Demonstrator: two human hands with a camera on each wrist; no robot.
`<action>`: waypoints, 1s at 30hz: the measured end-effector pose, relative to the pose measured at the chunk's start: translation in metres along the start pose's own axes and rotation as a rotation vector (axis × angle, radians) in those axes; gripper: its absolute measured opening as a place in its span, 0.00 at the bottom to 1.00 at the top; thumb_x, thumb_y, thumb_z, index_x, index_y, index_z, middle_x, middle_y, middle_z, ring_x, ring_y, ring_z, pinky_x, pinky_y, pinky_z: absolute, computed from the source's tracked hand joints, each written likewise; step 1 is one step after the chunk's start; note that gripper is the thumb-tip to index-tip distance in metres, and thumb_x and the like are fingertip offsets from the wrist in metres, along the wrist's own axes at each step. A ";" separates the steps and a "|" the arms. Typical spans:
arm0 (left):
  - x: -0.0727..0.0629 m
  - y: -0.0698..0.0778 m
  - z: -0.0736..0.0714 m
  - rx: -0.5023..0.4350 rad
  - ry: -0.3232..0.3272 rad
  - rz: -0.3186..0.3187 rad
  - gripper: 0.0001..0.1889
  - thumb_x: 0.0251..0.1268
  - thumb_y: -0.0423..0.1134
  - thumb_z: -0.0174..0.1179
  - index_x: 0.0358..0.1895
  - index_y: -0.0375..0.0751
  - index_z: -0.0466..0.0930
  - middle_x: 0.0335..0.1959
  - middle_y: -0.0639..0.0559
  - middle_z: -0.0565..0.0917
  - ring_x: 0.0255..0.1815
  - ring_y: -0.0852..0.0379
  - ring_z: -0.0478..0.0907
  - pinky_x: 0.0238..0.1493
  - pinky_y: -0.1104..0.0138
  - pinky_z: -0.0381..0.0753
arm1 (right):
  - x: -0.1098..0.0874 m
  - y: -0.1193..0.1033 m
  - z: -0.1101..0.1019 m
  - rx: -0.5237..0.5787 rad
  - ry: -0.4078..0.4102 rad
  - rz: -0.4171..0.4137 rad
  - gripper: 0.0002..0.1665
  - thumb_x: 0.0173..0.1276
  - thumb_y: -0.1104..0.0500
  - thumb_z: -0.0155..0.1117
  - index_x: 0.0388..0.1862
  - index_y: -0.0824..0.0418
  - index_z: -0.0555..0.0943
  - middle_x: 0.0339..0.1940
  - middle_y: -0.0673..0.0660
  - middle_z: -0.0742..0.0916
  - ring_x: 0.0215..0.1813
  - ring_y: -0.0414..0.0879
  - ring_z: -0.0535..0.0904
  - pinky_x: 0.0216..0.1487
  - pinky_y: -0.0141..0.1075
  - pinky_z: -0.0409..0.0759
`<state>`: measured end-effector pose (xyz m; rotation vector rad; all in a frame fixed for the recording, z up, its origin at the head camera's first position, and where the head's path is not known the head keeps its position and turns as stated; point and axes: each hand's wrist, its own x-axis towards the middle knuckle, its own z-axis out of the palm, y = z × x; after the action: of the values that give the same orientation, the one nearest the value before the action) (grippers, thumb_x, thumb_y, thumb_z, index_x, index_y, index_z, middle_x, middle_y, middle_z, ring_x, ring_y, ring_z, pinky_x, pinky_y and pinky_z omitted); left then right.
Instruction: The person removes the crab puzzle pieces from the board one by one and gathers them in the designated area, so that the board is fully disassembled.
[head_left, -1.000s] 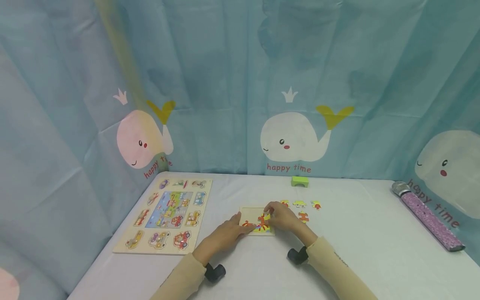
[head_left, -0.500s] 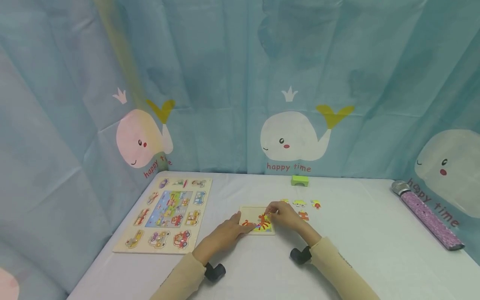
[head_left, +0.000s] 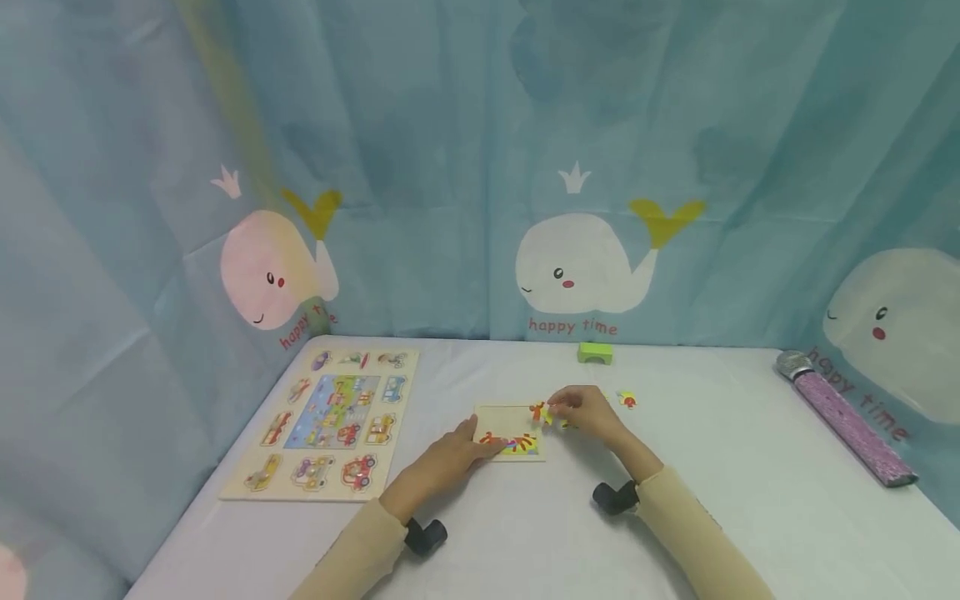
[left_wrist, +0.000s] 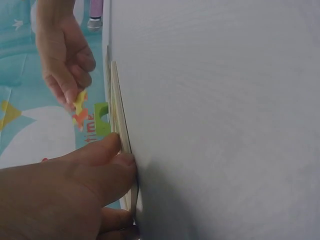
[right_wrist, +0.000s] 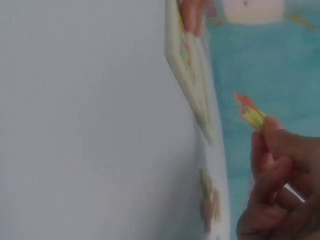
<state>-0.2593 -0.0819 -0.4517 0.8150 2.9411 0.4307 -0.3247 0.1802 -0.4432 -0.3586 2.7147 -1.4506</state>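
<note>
My left hand (head_left: pixel 444 461) holds the left side of a small wooden puzzle board (head_left: pixel 489 418), its thumb lying over the pictured lower part. Red and yellow puzzle pieces (head_left: pixel 525 444) fill the bottom of that board; the upper part shows bare wood. My right hand (head_left: pixel 594 411) pinches an orange and yellow puzzle piece (right_wrist: pixel 251 114) between thumb and fingertips. This piece is raised above the board's upper right corner, clear of the surface in both wrist views. One loose puzzle piece (head_left: pixel 627 400) lies right of my right hand; others are partly hidden behind it.
A large vehicle peg puzzle (head_left: pixel 395 372) lies on the left of the white table. At the back stands a green arch block (head_left: pixel 596 353). A pink glittery microphone (head_left: pixel 847 425) lies along the right side. Blue whale-print curtain (head_left: pixel 420 167) surrounds the table.
My right hand has lifted the orange and yellow puzzle piece up from the board and drawn it slightly back and right. My left hand stays on the board. The head view has shifted slightly.
</note>
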 end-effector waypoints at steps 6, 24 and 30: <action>0.000 0.000 -0.002 -0.007 0.009 0.017 0.20 0.69 0.43 0.48 0.63 0.63 0.69 0.69 0.33 0.58 0.68 0.36 0.60 0.63 0.47 0.66 | -0.008 0.024 -0.038 0.040 0.057 0.134 0.17 0.60 0.51 0.65 0.42 0.62 0.82 0.37 0.57 0.86 0.29 0.42 0.76 0.29 0.32 0.75; 0.000 -0.001 -0.004 -0.023 0.018 0.022 0.19 0.70 0.43 0.47 0.62 0.61 0.70 0.69 0.33 0.58 0.69 0.36 0.57 0.64 0.45 0.64 | -0.036 0.067 -0.093 -0.140 0.150 0.393 0.21 0.60 0.51 0.64 0.46 0.64 0.82 0.35 0.55 0.83 0.32 0.44 0.71 0.29 0.30 0.69; 0.001 -0.002 -0.003 -0.058 0.028 0.014 0.19 0.69 0.44 0.47 0.61 0.61 0.71 0.69 0.32 0.58 0.68 0.35 0.58 0.64 0.45 0.64 | -0.036 0.068 -0.090 -0.175 0.183 0.383 0.18 0.61 0.54 0.64 0.43 0.66 0.83 0.40 0.61 0.84 0.36 0.46 0.73 0.29 0.28 0.70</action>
<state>-0.2611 -0.0836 -0.4497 0.8305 2.9343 0.5300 -0.3157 0.2975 -0.4514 0.2928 2.8450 -1.1985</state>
